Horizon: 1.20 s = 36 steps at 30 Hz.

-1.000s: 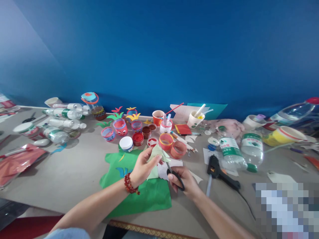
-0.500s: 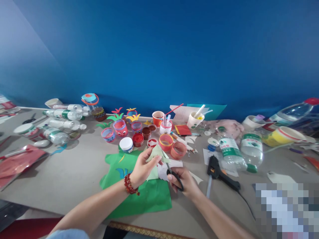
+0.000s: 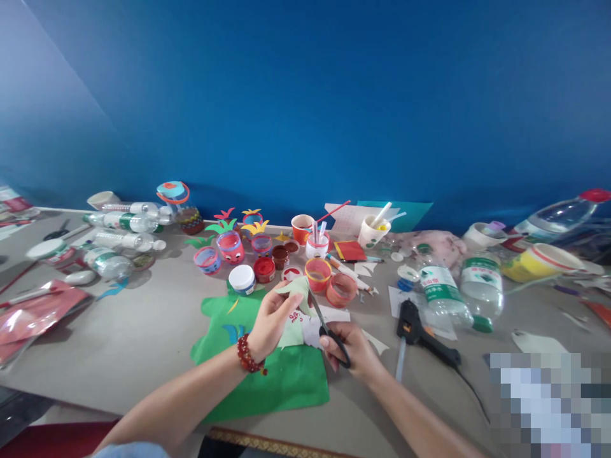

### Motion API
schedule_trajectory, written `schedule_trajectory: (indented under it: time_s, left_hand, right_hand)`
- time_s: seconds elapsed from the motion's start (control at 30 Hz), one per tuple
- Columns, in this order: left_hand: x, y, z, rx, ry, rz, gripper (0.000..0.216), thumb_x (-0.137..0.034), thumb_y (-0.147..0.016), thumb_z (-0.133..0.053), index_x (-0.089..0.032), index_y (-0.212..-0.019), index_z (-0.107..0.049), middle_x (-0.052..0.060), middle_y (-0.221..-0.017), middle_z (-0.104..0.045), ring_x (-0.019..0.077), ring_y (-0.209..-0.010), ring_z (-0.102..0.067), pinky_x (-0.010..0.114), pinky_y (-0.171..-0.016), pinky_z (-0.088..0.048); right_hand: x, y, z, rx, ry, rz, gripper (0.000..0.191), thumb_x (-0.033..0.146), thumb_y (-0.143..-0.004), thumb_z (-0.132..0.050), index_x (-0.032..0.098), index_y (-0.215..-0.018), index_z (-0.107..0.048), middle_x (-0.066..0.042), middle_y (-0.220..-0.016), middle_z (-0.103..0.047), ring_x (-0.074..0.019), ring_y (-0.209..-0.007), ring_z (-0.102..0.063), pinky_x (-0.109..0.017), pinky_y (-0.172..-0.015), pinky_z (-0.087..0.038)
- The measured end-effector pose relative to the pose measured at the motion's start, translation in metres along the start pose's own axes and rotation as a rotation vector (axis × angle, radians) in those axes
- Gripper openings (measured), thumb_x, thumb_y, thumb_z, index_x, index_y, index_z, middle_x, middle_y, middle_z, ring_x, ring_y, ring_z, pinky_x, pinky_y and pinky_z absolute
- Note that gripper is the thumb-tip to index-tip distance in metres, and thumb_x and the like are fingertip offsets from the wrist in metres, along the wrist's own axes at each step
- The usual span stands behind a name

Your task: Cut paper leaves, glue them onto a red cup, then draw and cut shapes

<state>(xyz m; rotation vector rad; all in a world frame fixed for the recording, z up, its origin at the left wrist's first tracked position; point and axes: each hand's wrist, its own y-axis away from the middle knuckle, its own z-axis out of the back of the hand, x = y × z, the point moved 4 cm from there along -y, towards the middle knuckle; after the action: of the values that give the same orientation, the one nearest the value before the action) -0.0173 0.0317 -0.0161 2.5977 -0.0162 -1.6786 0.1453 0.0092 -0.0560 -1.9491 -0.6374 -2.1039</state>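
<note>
My left hand (image 3: 273, 318) pinches a small pale green piece of paper (image 3: 301, 294) between thumb and fingers. In my right hand (image 3: 352, 346) is a pair of scissors (image 3: 340, 348) with black handles, its blades pointing up and left at the paper's right edge. Below both hands lies a sheet of green paper (image 3: 286, 388) with small blue and yellow scraps on it. A pale green piece with red marks (image 3: 292, 331) and a white scrap (image 3: 312, 332) rest on that sheet, partly hidden by my hands.
Behind my hands stand paint jars (image 3: 242, 280) and small decorated cups (image 3: 230, 247) with paper leaves. A black glue gun (image 3: 424, 334) with a cord lies to the right, near plastic bottles (image 3: 482, 286). More bottles (image 3: 109, 261) and a red packet (image 3: 42, 312) are at left.
My left hand has turned the pale green paper, and its shape now looks narrower and curved. The scissors stay beside its right edge, and my right hand has barely moved.
</note>
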Motion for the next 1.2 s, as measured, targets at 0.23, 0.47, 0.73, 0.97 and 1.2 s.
schedule_trajectory:
  time_s: [0.23,0.47,0.73,0.97,1.2]
  left_hand:
    - [0.001,-0.001,0.003,-0.003,-0.004,0.009,0.027,-0.039,-0.073,-0.078,-0.015,-0.082,-0.07,0.001,-0.075,-0.069,0.0118,-0.064,-0.061,0.022,-0.06,-0.049]
    - [-0.002,-0.001,-0.002,0.094,-0.072,-0.02,0.023,-0.037,-0.077,-0.074,-0.015,-0.08,-0.069,0.0,-0.067,-0.066,0.0105,-0.059,-0.056,0.022,-0.059,-0.046]
    - [-0.004,-0.003,0.002,0.176,-0.045,-0.025,0.02,-0.031,-0.078,-0.073,-0.014,-0.086,-0.067,0.0,-0.069,-0.065,0.0104,-0.061,-0.055,0.021,-0.059,-0.044]
    - [0.001,-0.005,0.005,0.244,-0.093,0.031,0.02,-0.031,-0.08,-0.068,-0.013,-0.088,-0.067,0.001,-0.066,-0.064,0.0124,-0.059,-0.055,0.022,-0.054,-0.042]
    - [-0.002,-0.004,0.003,0.258,-0.121,0.011,0.018,-0.03,-0.079,-0.068,-0.012,-0.079,-0.067,0.003,-0.071,-0.065,0.0135,-0.065,-0.056,0.024,-0.062,-0.044]
  right_hand:
    - [0.005,0.001,-0.002,0.032,-0.03,-0.045,0.064,0.08,-0.062,-0.064,0.019,-0.054,-0.046,0.003,-0.039,-0.05,-0.0077,-0.033,-0.042,-0.019,-0.036,-0.024]
    - [0.008,0.004,-0.004,0.066,-0.045,-0.017,0.063,0.078,-0.066,-0.062,0.017,-0.056,-0.052,0.0,-0.042,-0.055,-0.0089,-0.037,-0.047,-0.019,-0.038,-0.024]
    - [0.013,0.005,-0.001,0.084,-0.02,-0.035,0.064,0.079,-0.064,-0.064,0.017,-0.056,-0.05,0.001,-0.042,-0.054,-0.0085,-0.036,-0.046,-0.02,-0.039,-0.024]
    - [0.012,0.005,-0.003,0.104,-0.014,-0.057,0.063,0.08,-0.063,-0.063,0.018,-0.057,-0.049,0.002,-0.042,-0.053,-0.0087,-0.036,-0.046,-0.02,-0.039,-0.026]
    - [0.008,0.005,-0.003,0.11,-0.008,-0.066,0.063,0.079,-0.064,-0.064,0.018,-0.057,-0.048,0.002,-0.043,-0.054,-0.0088,-0.036,-0.046,-0.02,-0.039,-0.027]
